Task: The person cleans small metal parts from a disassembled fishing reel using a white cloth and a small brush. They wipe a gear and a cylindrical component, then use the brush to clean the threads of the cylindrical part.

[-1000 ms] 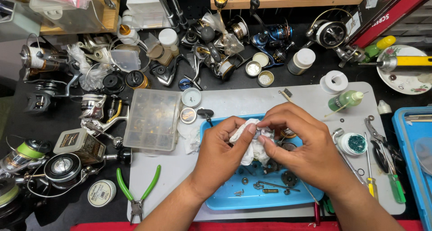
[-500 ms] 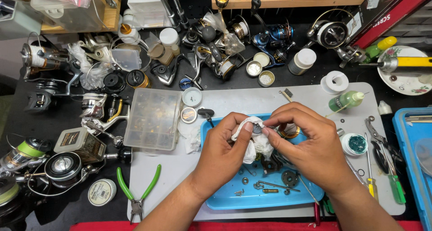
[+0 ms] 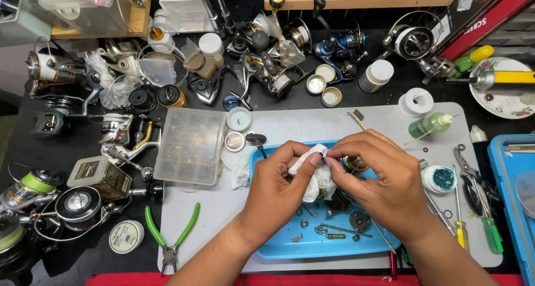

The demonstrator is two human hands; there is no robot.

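wiping is going on: the left hand (image 3: 276,188) is cupping a white cloth (image 3: 313,177) above the blue tray (image 3: 267,247), while the right hand (image 3: 379,180) is pinching a small part, mostly hidden, into it. next seems turning it carefully.

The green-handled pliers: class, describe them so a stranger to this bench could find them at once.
Start at the grey mat under the blue tray. At the mat's near left corner, left of the person's left forearm, lie the pliers, handles spread in a V pointing away. Their bright green handles set them apart from the round line spool beside them.
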